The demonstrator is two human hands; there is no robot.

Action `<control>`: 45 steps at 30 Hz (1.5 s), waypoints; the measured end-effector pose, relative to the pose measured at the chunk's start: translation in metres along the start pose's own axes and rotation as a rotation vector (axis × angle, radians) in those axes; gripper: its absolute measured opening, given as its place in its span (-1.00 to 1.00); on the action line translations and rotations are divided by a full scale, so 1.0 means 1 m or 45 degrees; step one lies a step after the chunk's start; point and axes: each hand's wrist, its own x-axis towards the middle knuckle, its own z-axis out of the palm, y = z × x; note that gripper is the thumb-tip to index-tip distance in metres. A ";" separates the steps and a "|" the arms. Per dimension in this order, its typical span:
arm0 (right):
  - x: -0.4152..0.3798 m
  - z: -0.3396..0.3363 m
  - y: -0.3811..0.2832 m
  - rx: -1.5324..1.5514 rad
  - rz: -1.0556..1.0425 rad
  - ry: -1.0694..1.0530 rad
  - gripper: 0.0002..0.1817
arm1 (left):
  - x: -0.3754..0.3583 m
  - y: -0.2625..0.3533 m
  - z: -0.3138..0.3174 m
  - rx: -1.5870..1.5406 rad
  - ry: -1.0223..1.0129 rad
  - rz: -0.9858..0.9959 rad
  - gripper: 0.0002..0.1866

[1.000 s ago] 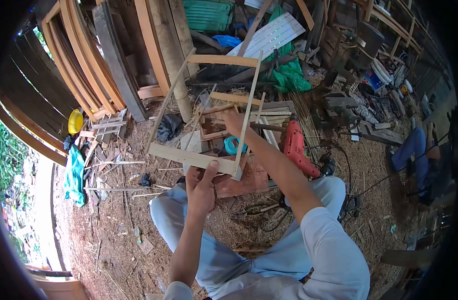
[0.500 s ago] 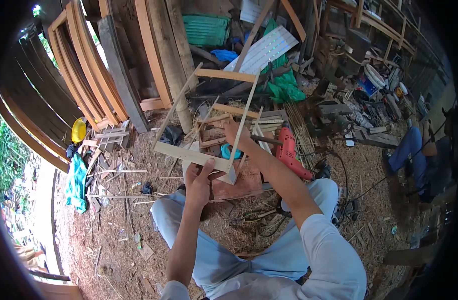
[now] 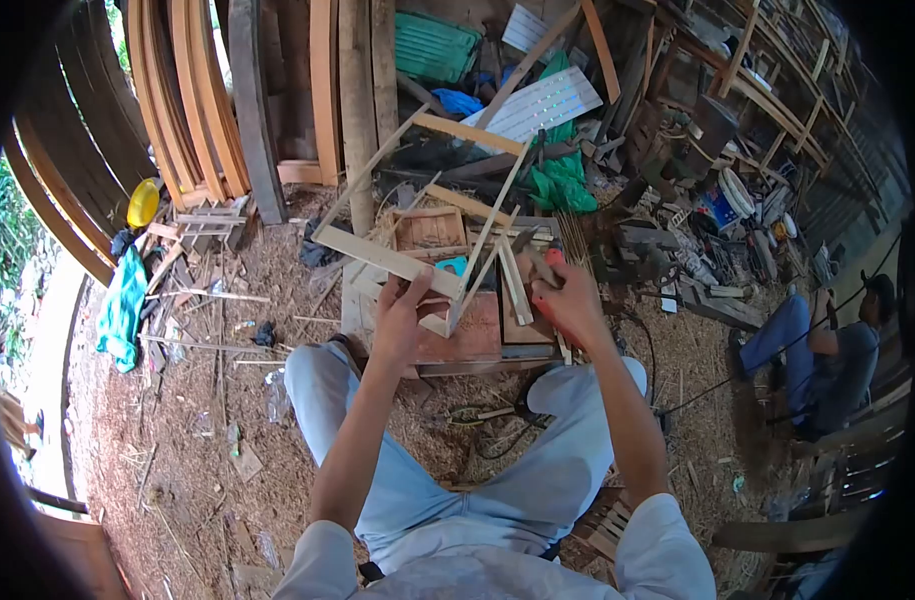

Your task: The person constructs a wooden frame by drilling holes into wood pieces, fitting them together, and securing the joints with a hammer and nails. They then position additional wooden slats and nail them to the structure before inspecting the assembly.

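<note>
My left hand (image 3: 402, 315) is closed on the near slat of a light wooden frame (image 3: 382, 255), thumb on top. The frame is held tilted, its far bar (image 3: 469, 133) raised. My right hand (image 3: 574, 300) is closed over a red power drill (image 3: 543, 304), which it mostly hides; a dark end points up and left past the fingers. Below the frame are a small wooden box (image 3: 432, 229), a turquoise item (image 3: 451, 266) and a reddish board (image 3: 474, 330). Light wood strips (image 3: 513, 278) stand between the frame and my right hand.
Sawdust and scraps cover the floor. Curved timber pieces (image 3: 190, 100) lean at the left. A green crate (image 3: 435, 47) and white perforated panel (image 3: 542, 107) stand behind. Another person (image 3: 842, 350) sits at the right. A black cable (image 3: 647, 335) runs by my right knee.
My right hand has moved from the small box rightward to the drill, and closed on it. My left hand keeps hold of the frame. The view has turned slightly.
</note>
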 end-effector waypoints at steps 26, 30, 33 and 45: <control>0.012 0.000 -0.079 0.429 -0.344 -0.102 -0.86 | -0.012 0.008 0.011 0.371 0.018 0.151 -0.73; 0.026 0.016 -0.066 0.399 -0.657 -0.252 -0.87 | -0.025 -0.011 0.017 0.236 0.136 0.282 -0.74; 0.029 0.018 -0.067 0.343 -0.649 -0.256 -0.88 | -0.049 -0.033 0.034 0.766 0.329 0.576 -0.68; 0.020 0.016 -0.068 0.332 -0.610 -0.218 -0.90 | -0.039 -0.048 0.036 0.851 0.527 0.780 -0.88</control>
